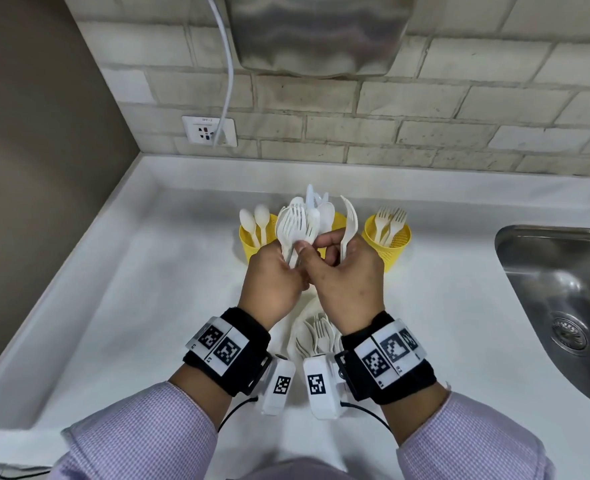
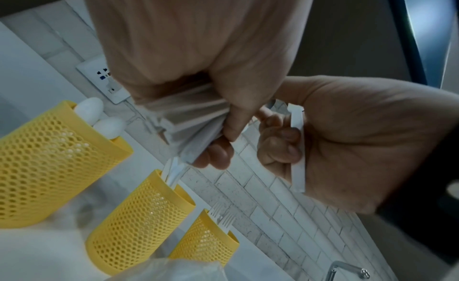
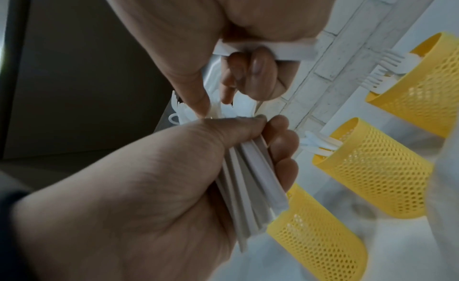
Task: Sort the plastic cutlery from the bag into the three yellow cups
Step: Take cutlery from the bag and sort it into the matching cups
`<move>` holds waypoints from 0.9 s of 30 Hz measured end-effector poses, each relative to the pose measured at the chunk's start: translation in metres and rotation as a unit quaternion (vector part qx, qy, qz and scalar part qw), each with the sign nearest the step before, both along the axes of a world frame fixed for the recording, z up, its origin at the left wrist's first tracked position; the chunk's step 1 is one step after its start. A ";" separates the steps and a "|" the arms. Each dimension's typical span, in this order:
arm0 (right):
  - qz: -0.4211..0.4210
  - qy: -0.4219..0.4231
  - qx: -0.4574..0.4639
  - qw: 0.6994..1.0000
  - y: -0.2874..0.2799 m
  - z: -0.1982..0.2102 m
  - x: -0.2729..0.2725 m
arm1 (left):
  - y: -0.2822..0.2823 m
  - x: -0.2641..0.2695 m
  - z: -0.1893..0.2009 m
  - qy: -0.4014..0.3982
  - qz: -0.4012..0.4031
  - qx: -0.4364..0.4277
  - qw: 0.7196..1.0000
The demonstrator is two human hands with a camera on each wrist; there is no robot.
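Your left hand [image 1: 272,282] is clamped round a fanned bundle of mixed cutlery [image 1: 298,220], handles splayed below the fist, while your right hand [image 1: 347,275] curls its lower fingers round a single fork [image 1: 348,223] and reaches thumb and forefinger into the bundle. That double duty is the risk: as you tug a piece free, the palmed fork could slip, or loosened pieces could spill onto the counter [image 1: 148,289]. The tines look interlocked, so a snag may drag a neighbour out. The fork cup [image 1: 390,244] sits at one o'clock from your hands, the spoon cup [image 1: 252,244] at eleven, the middle cup [image 1: 338,220] largely hidden behind the bundle; a wrong drop there seems easy. More cutlery waits in the bag [image 1: 316,336] at six o'clock.
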State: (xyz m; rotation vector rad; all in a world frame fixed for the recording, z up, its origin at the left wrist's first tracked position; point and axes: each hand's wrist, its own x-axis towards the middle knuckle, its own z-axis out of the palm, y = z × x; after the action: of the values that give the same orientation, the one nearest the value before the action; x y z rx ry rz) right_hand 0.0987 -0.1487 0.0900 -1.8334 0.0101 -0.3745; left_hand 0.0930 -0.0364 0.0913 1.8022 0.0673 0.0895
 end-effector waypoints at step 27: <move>-0.045 0.056 0.308 0.949 -0.041 0.024 0.035 | 0.000 0.001 -0.013 0.082 -0.004 -0.019 0.996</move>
State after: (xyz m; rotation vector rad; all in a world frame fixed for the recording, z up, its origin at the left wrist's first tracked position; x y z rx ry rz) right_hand 0.1334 -0.1902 0.1139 -1.2322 0.2635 -0.2869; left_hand 0.0940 -0.0359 0.0779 1.7694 0.1768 -0.0650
